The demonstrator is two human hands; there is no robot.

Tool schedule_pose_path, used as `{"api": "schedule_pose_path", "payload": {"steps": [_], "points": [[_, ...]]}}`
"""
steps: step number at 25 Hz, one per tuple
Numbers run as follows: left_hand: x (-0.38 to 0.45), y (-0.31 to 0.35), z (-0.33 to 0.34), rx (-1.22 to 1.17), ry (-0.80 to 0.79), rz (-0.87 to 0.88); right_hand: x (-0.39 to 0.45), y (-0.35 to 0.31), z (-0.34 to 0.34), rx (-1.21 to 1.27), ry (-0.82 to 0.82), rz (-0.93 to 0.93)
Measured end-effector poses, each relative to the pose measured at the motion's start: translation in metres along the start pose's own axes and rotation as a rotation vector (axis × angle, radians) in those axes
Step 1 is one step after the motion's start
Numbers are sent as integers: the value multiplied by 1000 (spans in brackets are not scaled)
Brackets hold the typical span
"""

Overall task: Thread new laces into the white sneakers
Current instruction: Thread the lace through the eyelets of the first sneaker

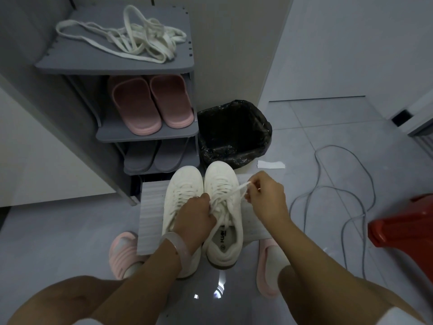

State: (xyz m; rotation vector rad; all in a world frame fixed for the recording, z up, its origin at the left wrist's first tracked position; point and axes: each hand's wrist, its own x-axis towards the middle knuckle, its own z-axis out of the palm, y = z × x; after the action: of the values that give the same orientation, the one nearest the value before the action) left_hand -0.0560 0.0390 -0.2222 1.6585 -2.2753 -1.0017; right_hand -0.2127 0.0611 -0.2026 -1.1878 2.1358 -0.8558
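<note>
My right fingers (254, 187) pinch the lace (241, 187); left fingers (206, 200) pin the sneaker (222, 207) beneath. I'd draw slack evenly, keeping it flat.

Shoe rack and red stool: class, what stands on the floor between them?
In the head view, a bin lined with a black bag stands beside the shoe rack; grey cables trail toward the red stool.
</note>
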Motion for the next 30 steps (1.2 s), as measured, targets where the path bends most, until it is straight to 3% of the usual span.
{"api": "schedule_pose_path", "payload": {"steps": [2, 4, 8, 13, 18, 24, 27, 30], "points": [[0, -2, 0, -59, 2, -26, -4, 3, 1, 96, -180, 183], [0, -4, -1, -96, 10, -42, -13, 7, 10, 66, -308, 239], [-1, -3, -2, -161, 44, -54, -16, 3, 15, -131, -276, 50], [1, 1, -2, -221, 113, -45, -19, 6, 17, -156, -288, -18], [11, -1, 4, -574, 217, -202, -13, 12, 13, 300, -86, 252], [5, -6, -1, -386, 54, -150, -13, 14, 10, 51, -340, 195], [4, -5, 0, -406, 99, -150, -14, 14, 13, -44, -293, 110], [9, -2, -2, -724, 200, -264, -13, 13, 14, 246, -138, 247]]}}
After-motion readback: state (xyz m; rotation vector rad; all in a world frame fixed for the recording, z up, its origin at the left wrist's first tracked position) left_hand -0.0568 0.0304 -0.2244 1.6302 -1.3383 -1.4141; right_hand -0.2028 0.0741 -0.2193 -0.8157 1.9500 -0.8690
